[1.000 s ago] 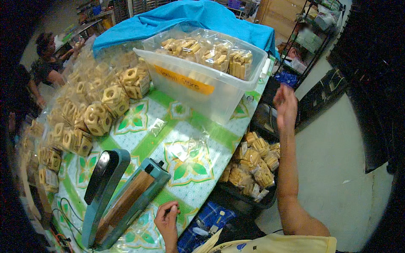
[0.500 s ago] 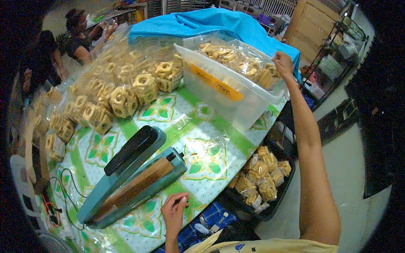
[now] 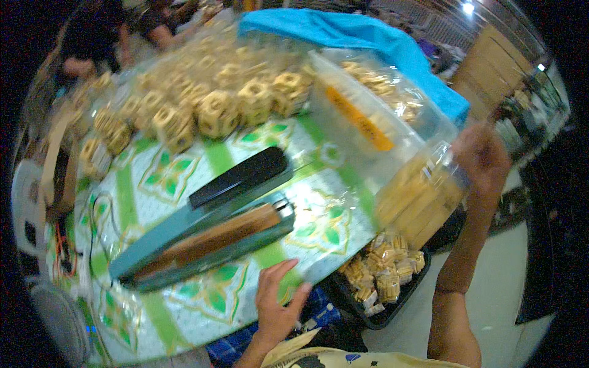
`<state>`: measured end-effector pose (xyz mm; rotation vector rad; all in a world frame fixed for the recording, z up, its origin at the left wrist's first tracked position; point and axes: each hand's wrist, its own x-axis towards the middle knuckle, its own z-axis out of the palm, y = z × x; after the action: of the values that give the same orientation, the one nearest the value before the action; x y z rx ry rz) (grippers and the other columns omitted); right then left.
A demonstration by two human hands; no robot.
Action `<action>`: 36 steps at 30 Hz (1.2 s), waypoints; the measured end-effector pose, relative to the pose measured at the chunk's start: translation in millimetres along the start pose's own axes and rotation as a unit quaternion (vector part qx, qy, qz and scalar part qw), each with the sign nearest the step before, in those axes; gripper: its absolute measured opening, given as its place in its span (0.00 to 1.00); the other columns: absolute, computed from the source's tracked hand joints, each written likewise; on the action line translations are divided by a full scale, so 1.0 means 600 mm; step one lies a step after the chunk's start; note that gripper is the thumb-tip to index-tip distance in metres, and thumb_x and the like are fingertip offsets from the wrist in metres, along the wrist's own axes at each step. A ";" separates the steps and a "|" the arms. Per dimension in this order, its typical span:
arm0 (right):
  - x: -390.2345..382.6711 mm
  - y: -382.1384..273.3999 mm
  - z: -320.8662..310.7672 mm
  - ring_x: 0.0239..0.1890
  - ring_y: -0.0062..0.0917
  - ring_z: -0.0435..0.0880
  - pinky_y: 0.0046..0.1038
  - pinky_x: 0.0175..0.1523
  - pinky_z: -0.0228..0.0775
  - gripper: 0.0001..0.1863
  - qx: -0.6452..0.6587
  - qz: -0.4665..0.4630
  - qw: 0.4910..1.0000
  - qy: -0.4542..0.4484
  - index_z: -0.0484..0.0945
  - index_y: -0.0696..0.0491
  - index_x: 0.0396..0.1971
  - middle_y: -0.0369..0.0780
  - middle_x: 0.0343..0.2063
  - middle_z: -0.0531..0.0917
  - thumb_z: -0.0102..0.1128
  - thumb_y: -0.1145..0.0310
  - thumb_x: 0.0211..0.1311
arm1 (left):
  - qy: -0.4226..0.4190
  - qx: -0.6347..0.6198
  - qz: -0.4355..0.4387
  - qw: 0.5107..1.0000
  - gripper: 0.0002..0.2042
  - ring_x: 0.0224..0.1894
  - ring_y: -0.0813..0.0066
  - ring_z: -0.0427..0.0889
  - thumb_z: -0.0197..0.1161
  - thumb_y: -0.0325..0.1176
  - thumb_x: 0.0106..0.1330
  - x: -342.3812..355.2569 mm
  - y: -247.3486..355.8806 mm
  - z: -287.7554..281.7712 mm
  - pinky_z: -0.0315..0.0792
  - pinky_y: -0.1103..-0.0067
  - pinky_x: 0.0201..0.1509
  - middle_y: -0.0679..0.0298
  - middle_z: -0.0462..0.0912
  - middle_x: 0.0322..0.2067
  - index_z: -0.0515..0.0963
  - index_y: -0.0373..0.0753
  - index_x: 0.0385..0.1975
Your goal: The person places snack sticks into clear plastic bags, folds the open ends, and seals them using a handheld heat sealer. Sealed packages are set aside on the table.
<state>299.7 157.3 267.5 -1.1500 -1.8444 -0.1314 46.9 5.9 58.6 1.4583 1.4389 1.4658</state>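
Note:
My right hand (image 3: pixel 481 156), blurred by motion, grips the top of a clear plastic bag of flat tan biscuits (image 3: pixel 420 199). The bag hangs in front of the translucent plastic tub (image 3: pixel 362 144), which holds more bagged biscuits (image 3: pixel 383 86). My left hand (image 3: pixel 279 300) holds nothing, its thumb and fingers apart near the table's front edge. Beyond it lies a teal hand-lever bag sealer (image 3: pixel 165 245) with its black-ended lever (image 3: pixel 242 178) raised over a brown strip.
Many bags of ring-shaped biscuits (image 3: pixel 218 113) crowd the far side of the patterned table (image 3: pixel 331 230). A black crate (image 3: pixel 392 310) of small biscuit packs stands below the right edge. Blue cloth (image 3: pixel 362 30) lies behind the tub. Two people sit at the far left.
My right hand has come back from the tub toward me, bringing out a bag of biscuits. My left hand has opened and risen slightly to the right. The view has turned.

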 end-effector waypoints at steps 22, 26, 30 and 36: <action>-0.162 -0.234 0.215 0.37 0.27 0.73 0.26 0.36 0.69 0.25 0.129 -0.329 0.792 -0.498 0.78 0.45 0.46 0.31 0.40 0.78 0.70 0.56 0.44 | -0.163 -0.028 -0.090 0.982 0.48 0.64 0.60 0.68 0.79 0.32 0.38 -0.028 -0.075 -0.187 0.61 0.69 0.67 0.58 0.68 0.62 0.60 0.44 0.65; -0.157 -0.235 0.222 0.37 0.27 0.73 0.27 0.37 0.71 0.26 0.085 -0.391 0.803 -0.441 0.77 0.44 0.48 0.32 0.38 0.75 0.70 0.58 0.44 | -0.214 -0.002 -0.055 0.975 0.47 0.63 0.57 0.68 0.77 0.33 0.37 -0.010 -0.066 -0.213 0.61 0.67 0.67 0.58 0.69 0.61 0.62 0.45 0.64; -0.137 -0.232 0.231 0.44 0.34 0.76 0.29 0.36 0.77 0.14 0.064 -0.345 0.803 -0.482 0.74 0.51 0.40 0.38 0.39 0.76 0.56 0.68 0.51 | -0.241 0.034 -0.059 0.968 0.47 0.63 0.57 0.68 0.76 0.33 0.36 0.001 -0.073 -0.220 0.61 0.67 0.68 0.58 0.70 0.60 0.63 0.44 0.64; -0.129 -0.210 0.187 0.41 0.32 0.76 0.31 0.33 0.76 0.15 0.183 -0.328 0.748 -0.547 0.74 0.49 0.39 0.34 0.38 0.76 0.60 0.69 0.49 | -0.203 0.070 -0.066 0.974 0.47 0.64 0.57 0.66 0.76 0.32 0.37 0.003 -0.068 -0.221 0.59 0.67 0.69 0.60 0.70 0.60 0.61 0.47 0.65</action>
<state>142.5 94.5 191.1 -0.1517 -3.0641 0.6317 -89.2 -18.4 47.0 1.6010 1.3679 0.9317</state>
